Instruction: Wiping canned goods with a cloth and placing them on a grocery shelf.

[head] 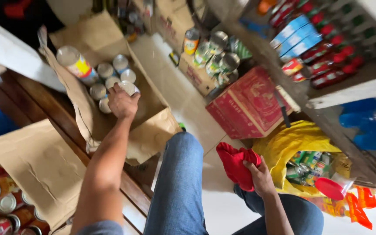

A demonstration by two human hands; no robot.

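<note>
At the lower left edge of the frame, an open brown cardboard box (35,169) shows silver-topped tins packed tight. Right of centre, the right hand (261,176) has its fingers clamped on a crumpled red cloth (236,165) above the blue-jeaned knee (179,174). A strip of pale tiled floor (175,87) runs open between the boxes toward the top. At upper left, the left hand (122,103) reaches into a second open cardboard box (153,109), fingers closed over a silver-lidded tin can (129,87) beside other cans. A red cardboard carton (249,104) lies at centre right.
</note>
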